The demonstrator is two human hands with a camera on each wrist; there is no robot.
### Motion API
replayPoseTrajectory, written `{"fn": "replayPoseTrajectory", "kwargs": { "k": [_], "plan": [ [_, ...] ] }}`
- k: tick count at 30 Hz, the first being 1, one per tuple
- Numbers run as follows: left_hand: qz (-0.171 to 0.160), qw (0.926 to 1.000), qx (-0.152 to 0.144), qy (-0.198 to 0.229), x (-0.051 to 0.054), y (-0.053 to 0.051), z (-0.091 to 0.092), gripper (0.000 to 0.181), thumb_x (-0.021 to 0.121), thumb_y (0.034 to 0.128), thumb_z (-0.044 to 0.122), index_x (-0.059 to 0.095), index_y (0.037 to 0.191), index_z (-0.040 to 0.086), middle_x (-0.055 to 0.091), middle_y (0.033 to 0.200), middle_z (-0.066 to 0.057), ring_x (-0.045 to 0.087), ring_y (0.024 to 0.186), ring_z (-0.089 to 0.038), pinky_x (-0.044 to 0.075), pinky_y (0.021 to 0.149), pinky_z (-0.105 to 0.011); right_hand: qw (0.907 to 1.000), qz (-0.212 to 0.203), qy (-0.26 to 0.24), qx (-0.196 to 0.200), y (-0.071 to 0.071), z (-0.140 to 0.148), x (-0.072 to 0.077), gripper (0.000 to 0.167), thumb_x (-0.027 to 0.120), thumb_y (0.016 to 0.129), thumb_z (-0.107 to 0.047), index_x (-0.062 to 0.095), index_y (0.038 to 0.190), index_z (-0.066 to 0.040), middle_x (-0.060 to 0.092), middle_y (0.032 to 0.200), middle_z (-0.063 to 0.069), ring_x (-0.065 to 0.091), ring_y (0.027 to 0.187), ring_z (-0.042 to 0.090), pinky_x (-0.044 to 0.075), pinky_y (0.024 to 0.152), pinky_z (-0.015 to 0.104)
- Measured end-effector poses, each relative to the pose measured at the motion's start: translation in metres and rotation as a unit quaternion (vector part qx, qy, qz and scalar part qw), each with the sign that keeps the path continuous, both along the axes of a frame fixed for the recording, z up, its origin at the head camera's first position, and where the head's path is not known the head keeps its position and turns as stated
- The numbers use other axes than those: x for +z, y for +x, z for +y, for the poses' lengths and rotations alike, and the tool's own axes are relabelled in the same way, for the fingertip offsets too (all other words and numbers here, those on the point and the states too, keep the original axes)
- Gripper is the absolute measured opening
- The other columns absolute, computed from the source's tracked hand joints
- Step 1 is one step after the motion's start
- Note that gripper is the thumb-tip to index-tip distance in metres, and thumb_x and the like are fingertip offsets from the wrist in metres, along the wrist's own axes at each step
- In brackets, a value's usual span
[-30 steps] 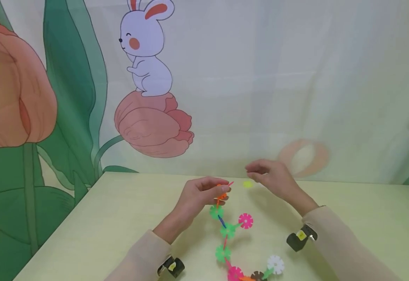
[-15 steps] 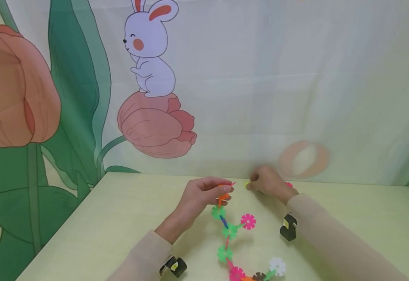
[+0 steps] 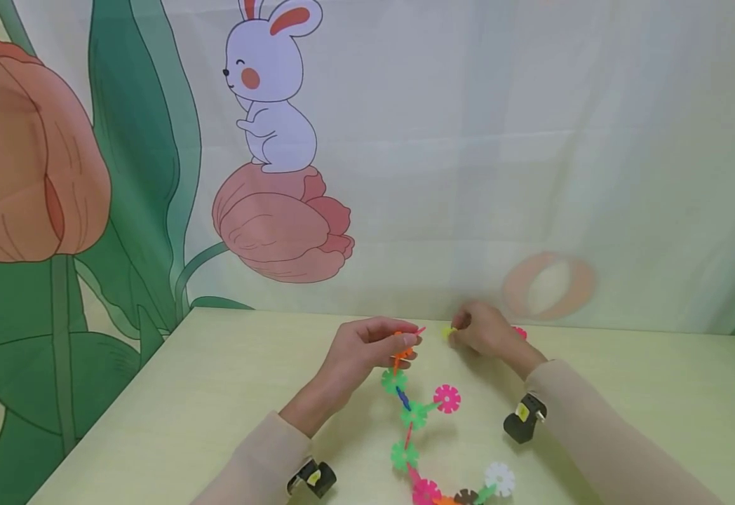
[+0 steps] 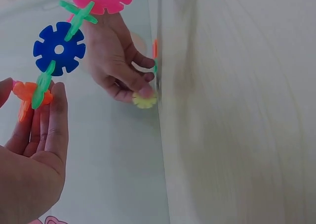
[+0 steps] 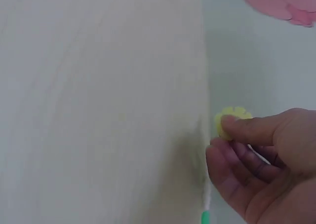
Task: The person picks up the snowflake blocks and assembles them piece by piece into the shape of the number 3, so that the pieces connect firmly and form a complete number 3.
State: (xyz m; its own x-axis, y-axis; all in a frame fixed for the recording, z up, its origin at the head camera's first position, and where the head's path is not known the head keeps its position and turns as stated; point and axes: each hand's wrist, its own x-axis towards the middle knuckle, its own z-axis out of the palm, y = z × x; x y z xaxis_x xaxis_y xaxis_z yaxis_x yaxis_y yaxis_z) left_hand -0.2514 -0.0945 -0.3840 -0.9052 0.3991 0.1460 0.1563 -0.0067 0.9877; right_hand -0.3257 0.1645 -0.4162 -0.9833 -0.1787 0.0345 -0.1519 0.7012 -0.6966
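Observation:
My left hand pinches an orange snowflake disc between thumb and fingers, at the upper end of a chain of interlocked discs. Below it hang green discs, a blue one, and a pink side disc. The chain bends right near the bottom of the head view, ending in a white disc. Near the table's far edge, my right hand holds a loose yellow snowflake disc between thumb and fingertips. The yellow disc is apart from the chain.
Another pink disc shows just behind my right wrist, mostly hidden. The pale wooden table ends at a curtain printed with tulips and a rabbit. A green tip lies near the right hand.
My right hand has come down to the table's far edge and taken hold of the yellow disc. The left hand keeps its grip on the chain, almost still.

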Motion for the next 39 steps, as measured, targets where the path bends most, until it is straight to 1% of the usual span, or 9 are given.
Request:
{"fn": "replayPoseTrajectory", "kwargs": {
  "k": [3,5,7,12,17,19,23,30,39],
  "plan": [
    [-0.001,1.0000,0.001,0.002,0.000,0.000,0.000,0.026,0.079,0.0982,0.028,0.080,0.119,0.012,0.078,0.113,-0.008,0.078,0.093,-0.027,0.063,0.088,-0.039,0.9966,0.006,-0.082,0.008,0.012,-0.002,0.008,0.013,0.077,0.093,-0.001,0.065,0.098,0.004,0.069,0.089,0.011,0.069,0.078,0.026,0.063,0.070,0.034],
    [-0.003,1.0000,0.002,0.003,0.000,0.000,0.000,0.026,0.080,0.0978,0.029,0.080,0.119,0.013,0.078,0.114,-0.010,0.078,0.093,-0.027,0.063,0.088,-0.039,0.9901,0.008,-0.139,0.016,0.021,-0.004,0.017,0.012,0.075,0.096,0.000,0.065,0.101,0.006,0.072,0.092,0.014,0.074,0.084,0.032,0.065,0.075,0.037],
    [-0.004,1.0000,0.002,0.004,0.000,0.000,0.000,0.027,0.080,0.0978,0.029,0.080,0.119,0.013,0.077,0.116,-0.013,0.078,0.092,-0.028,0.063,0.089,-0.039,0.9835,0.021,-0.178,0.028,0.031,-0.005,0.027,0.014,0.075,0.097,-0.001,0.066,0.105,0.007,0.075,0.096,0.018,0.076,0.088,0.033,0.065,0.078,0.038],
    [-0.001,1.0000,0.001,0.001,0.000,0.000,0.001,0.025,0.079,0.0988,0.027,0.080,0.119,0.013,0.077,0.115,-0.014,0.078,0.091,-0.027,0.063,0.089,-0.038,0.9729,0.041,-0.223,0.044,0.055,-0.005,0.051,0.024,0.078,0.097,-0.008,0.070,0.114,0.007,0.077,0.103,0.021,0.078,0.085,0.025,0.065,0.080,0.036],
    [0.003,1.0000,0.002,-0.001,-0.001,-0.001,0.001,0.026,0.078,0.0994,0.024,0.079,0.121,0.010,0.078,0.109,-0.009,0.078,0.090,-0.026,0.063,0.089,-0.038,0.9633,0.041,-0.261,0.049,0.068,-0.005,0.064,0.028,0.077,0.100,-0.012,0.071,0.118,0.008,0.078,0.102,0.019,0.079,0.087,0.023,0.064,0.085,0.035],
    [0.001,1.0000,0.002,0.000,-0.001,-0.001,0.001,0.026,0.078,0.0993,0.024,0.079,0.121,0.009,0.078,0.109,-0.009,0.078,0.091,-0.026,0.063,0.089,-0.038,0.9605,0.038,-0.271,0.049,0.071,-0.005,0.068,0.028,0.075,0.101,-0.013,0.071,0.120,0.008,0.078,0.102,0.017,0.079,0.088,0.023,0.063,0.086,0.035],
    [0.000,1.0000,0.001,0.001,0.001,0.000,0.001,0.026,0.078,0.0994,0.024,0.079,0.121,0.010,0.078,0.111,-0.009,0.078,0.094,-0.029,0.062,0.090,-0.038,0.9591,0.036,-0.276,0.053,0.075,-0.004,0.072,0.029,0.074,0.101,-0.014,0.070,0.120,0.008,0.078,0.102,0.017,0.079,0.088,0.023,0.063,0.086,0.035],
    [0.001,1.0000,0.002,0.001,0.003,0.001,0.000,0.025,0.078,0.0997,0.024,0.080,0.121,0.012,0.078,0.111,-0.009,0.078,0.094,-0.027,0.062,0.091,-0.038,0.9578,0.045,-0.276,0.064,0.077,-0.008,0.072,0.024,0.075,0.101,-0.012,0.071,0.116,0.005,0.078,0.099,0.017,0.079,0.087,0.028,0.064,0.085,0.037],
    [0.007,1.0000,-0.004,0.002,0.002,0.001,0.000,0.026,0.077,0.1000,0.024,0.080,0.122,0.011,0.078,0.110,-0.009,0.078,0.093,-0.029,0.062,0.091,-0.039,0.9559,0.045,-0.280,0.077,0.081,-0.012,0.070,0.025,0.075,0.100,-0.011,0.070,0.116,0.008,0.077,0.099,0.018,0.078,0.086,0.027,0.064,0.085,0.038]
  ]
}}
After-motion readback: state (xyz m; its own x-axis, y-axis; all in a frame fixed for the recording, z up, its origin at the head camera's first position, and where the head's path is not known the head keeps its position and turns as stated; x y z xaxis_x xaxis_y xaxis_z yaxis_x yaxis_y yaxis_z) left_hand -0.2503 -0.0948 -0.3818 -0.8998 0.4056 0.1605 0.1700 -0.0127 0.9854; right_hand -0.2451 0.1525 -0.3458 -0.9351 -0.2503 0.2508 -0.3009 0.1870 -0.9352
